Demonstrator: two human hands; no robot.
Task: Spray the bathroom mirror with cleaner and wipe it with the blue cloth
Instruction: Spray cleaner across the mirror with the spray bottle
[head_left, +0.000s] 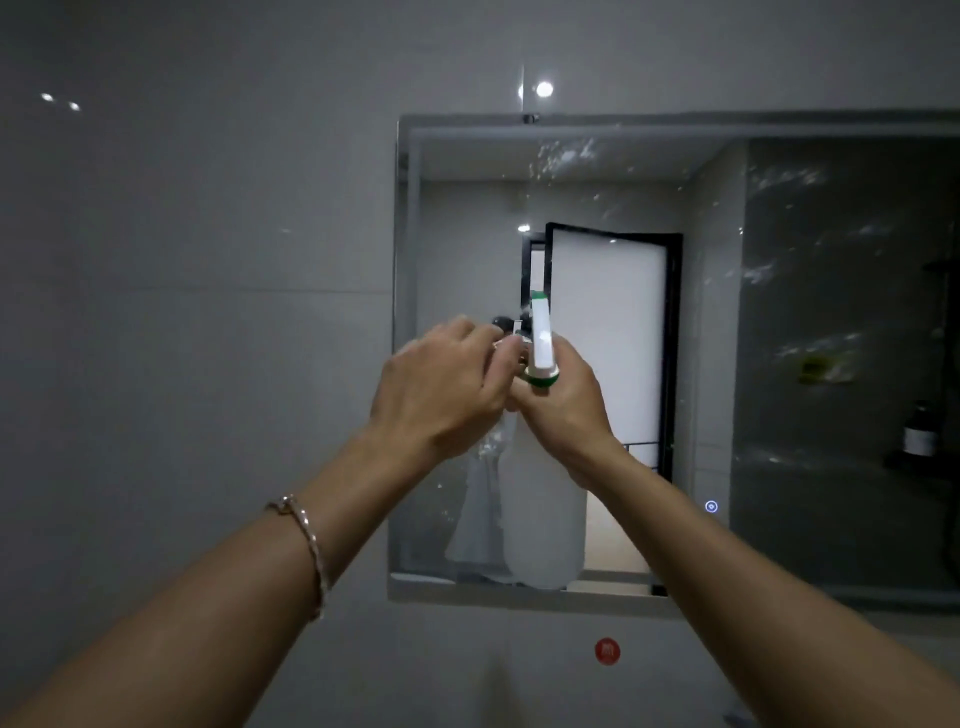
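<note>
A translucent white spray bottle (545, 519) with a white and green spray head (540, 338) is held up in front of the bathroom mirror (810, 322). My right hand (566, 415) grips the bottle's neck. My left hand (441, 384) has its fingers curled at the trigger side of the spray head. Droplets and streaks of cleaner speckle the upper and right parts of the mirror glass. The blue cloth is not in view.
Grey tiled wall (182, 312) fills the left side. A red round sticker (607, 650) sits on the wall below the mirror. A small lit touch button (711, 506) glows on the glass. The mirror reflects a doorway and a shelf with a dark bottle (920, 431).
</note>
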